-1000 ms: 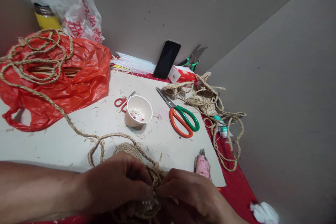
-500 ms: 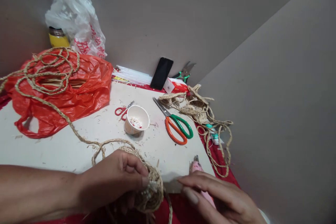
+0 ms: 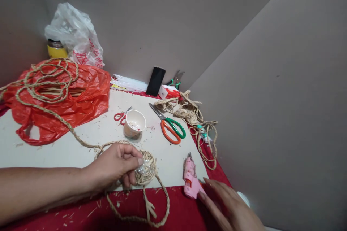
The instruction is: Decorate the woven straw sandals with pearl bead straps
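Note:
My left hand [image 3: 118,164] is closed at the edge of a round coil of braided straw cord [image 3: 148,177]. Clear, pearly beads [image 3: 142,168] sit on the coil beside its thumb and fingertips; whether a bead is pinched there I cannot make out. Loose braid loops from the coil over the front edge of the board. At the right, my right hand [image 3: 227,202] has thumb and fingers apart around the handle end of a pink glue gun [image 3: 191,178], its thumb at or very near the handle. The gun's nozzle points away from me.
Behind the coil stand a paper cup [image 3: 135,124] of beads, small red scissors [image 3: 119,116] and large orange-and-green scissors [image 3: 172,128] on the white board [image 3: 94,126]. A red bag [image 3: 92,90] with braid, a phone [image 3: 155,81], pruners [image 3: 176,79] and tangled braid [image 3: 189,110] lie farther back.
The coil, still in my left hand, is farther from me and slightly left in view. My right hand has drawn back toward the glue gun's handle, uncovering most of the gun. The view has shifted.

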The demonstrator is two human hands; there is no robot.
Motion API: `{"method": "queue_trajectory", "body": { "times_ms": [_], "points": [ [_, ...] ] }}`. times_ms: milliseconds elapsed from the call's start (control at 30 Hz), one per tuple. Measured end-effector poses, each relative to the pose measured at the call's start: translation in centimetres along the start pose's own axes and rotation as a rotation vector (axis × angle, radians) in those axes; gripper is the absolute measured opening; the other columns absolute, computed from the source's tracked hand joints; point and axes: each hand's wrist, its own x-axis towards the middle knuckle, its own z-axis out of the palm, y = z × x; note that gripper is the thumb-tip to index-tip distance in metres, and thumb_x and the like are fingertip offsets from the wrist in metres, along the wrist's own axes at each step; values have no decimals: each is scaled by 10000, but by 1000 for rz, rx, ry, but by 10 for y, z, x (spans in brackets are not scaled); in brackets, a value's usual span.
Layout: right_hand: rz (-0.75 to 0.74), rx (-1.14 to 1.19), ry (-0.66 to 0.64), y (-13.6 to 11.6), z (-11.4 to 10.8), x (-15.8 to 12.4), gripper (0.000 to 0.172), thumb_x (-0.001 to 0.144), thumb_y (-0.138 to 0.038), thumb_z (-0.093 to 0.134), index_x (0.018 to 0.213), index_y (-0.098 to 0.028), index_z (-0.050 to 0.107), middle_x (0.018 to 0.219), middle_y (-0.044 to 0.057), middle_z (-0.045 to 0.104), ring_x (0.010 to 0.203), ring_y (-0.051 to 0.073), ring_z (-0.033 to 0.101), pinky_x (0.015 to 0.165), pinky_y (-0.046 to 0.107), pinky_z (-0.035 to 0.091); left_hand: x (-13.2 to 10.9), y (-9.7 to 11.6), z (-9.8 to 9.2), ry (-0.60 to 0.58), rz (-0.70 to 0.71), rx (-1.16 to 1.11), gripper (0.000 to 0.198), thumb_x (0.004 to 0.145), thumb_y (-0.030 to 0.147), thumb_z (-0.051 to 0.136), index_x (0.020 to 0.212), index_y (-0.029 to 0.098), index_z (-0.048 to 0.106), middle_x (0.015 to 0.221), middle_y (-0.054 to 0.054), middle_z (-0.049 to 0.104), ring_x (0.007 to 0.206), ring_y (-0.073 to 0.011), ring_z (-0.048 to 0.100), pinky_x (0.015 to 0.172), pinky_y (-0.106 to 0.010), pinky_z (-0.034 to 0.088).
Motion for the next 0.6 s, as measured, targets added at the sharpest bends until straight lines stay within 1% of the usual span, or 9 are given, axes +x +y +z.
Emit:
{"method": "queue_trajectory", "body": {
  "times_ms": [133,267,333,467,600],
  "points": [
    [-30,-15,-76,2,7,-11,401,904,-449,466,1048,-139,676,1003,142,743,877,257,725,735,356,614,0,-3,-2,-23,28,38,409,706,545,662,801,160,564,461,9,637,361,-81,524,409,-162,395],
    [-2,-15,-68,2,15,-14,396,898,-416,464,1107,-131,645,1032,152,729,897,250,719,759,343,601,1,-4,-3,-49,15,27,424,726,577,624,699,169,510,469,-18,649,366,-86,543,399,-152,373],
    [10,5,-85,2,18,-12,390,901,-388,449,1143,-135,619,1015,145,724,866,234,722,728,317,600,2,-5,-3,-56,8,12,429,719,581,625,685,169,509,463,-19,644,358,-87,536,397,-157,383],
    [22,49,-140,-2,17,-5,332,872,-317,452,1123,-158,602,970,121,711,819,213,721,685,282,587,3,-7,-3,-58,7,0,399,719,548,641,728,160,549,462,-11,640,354,-88,526,404,-169,406],
    [54,121,-134,-1,12,-6,285,827,-282,482,1057,-165,602,931,105,715,790,218,718,676,290,582,4,-9,-3,-47,16,-18,365,676,454,720,834,160,571,455,19,635,345,-84,522,384,-156,391]
  ]
}}
